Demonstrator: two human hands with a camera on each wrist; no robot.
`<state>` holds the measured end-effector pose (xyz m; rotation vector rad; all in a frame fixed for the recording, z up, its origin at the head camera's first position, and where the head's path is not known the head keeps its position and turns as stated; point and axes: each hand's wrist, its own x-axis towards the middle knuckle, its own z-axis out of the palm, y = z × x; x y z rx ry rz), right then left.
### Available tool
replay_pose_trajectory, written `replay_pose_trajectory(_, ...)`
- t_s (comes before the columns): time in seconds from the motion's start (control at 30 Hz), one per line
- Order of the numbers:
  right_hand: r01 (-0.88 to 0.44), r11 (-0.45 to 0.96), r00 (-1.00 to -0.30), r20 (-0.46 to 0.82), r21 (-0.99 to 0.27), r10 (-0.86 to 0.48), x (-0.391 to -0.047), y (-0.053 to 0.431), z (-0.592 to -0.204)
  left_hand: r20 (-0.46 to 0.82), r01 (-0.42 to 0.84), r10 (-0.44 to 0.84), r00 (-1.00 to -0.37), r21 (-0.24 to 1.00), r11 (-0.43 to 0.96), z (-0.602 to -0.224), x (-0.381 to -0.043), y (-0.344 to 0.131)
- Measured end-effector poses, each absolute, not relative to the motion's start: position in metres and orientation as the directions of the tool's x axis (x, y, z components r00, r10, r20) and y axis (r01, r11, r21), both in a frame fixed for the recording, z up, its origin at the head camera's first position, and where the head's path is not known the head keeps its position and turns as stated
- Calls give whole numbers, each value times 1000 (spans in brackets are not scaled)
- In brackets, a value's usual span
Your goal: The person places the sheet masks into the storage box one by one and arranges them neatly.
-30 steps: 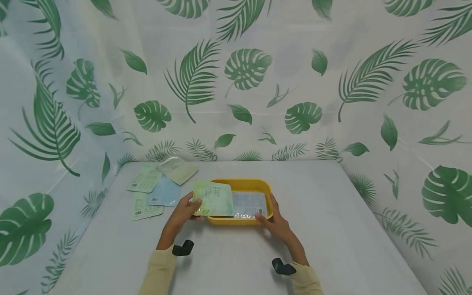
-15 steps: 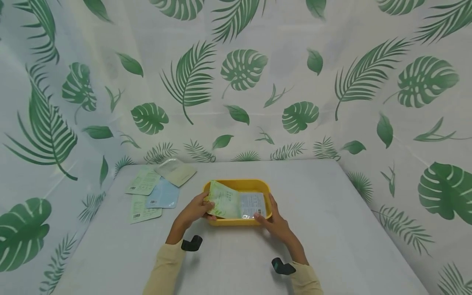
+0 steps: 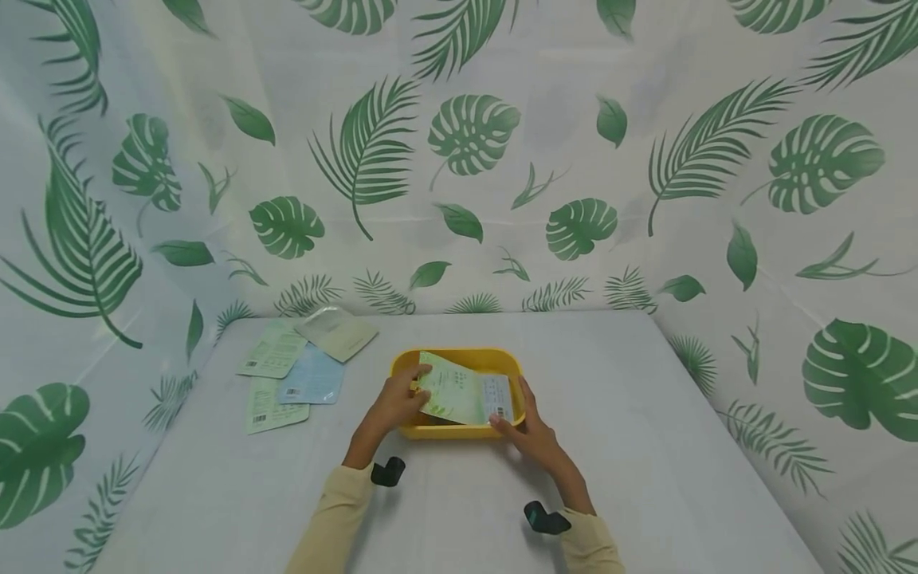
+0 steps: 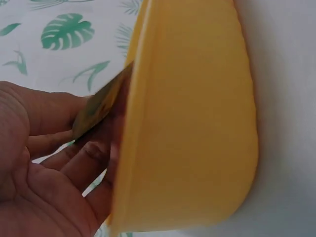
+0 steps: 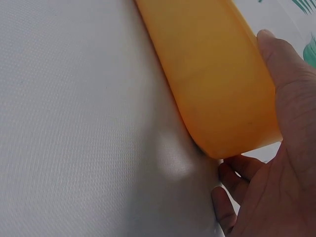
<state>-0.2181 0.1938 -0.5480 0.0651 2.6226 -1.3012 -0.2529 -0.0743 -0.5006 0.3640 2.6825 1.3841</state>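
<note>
My left hand (image 3: 398, 401) pinches the left edge of a light green face mask packet (image 3: 455, 392), held slanted inside the yellow bin (image 3: 452, 433). In the left wrist view the packet (image 4: 101, 106) stands edge-on between thumb and fingers, partly below the bin's rim. Underneath it, a grey face mask packet (image 3: 498, 392) with printed text shows at the bin's right side; its left part is covered. The bin's right front corner is held by my right hand (image 3: 532, 434), thumb at the rim and other fingers around the outside of the wall (image 5: 212, 84).
Left of the bin, several flat packets overlap on the white table (image 3: 459, 510): two green ones (image 3: 276, 410), a blue one (image 3: 311, 376) and a cream one (image 3: 347, 339). A leaf-patterned curtain (image 3: 402, 263) borders the table's back and sides.
My left hand has moved right with the green packet, from over the bin's left rim to inside it, covering more of the grey packet. The right hand keeps its hold on the bin.
</note>
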Motion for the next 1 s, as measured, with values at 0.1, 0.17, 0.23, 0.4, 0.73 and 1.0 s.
replay_pose_trajectory(0.1,126,606,-977,-206,-786,-63,-218,194,-547,46,209,273,-961,766,608,-505,-256,-72)
replay_pose_trajectory(0.17,118,606,-978,-199,-787,-68,-218,194,-546,52,235,289,-956,727,645,-509,-257,-70)
replay_pose_trajectory(0.23,110,601,-979,-189,-791,-70,-218,195,-546,64,265,309,-949,695,669,-512,-258,-66)
replay_pose_trajectory(0.4,114,591,-980,-189,-799,-66,-218,194,-547,47,265,319,-947,675,688,-519,-257,-57)
replay_pose_trajectory(0.73,107,592,-982,-178,-799,-63,-217,193,-545,74,262,282,-957,644,719,-520,-253,-53)
replay_pose_trajectory(1.0,121,592,-978,-197,-797,-65,-217,192,-545,90,242,240,-966,635,734,-521,-252,-54)
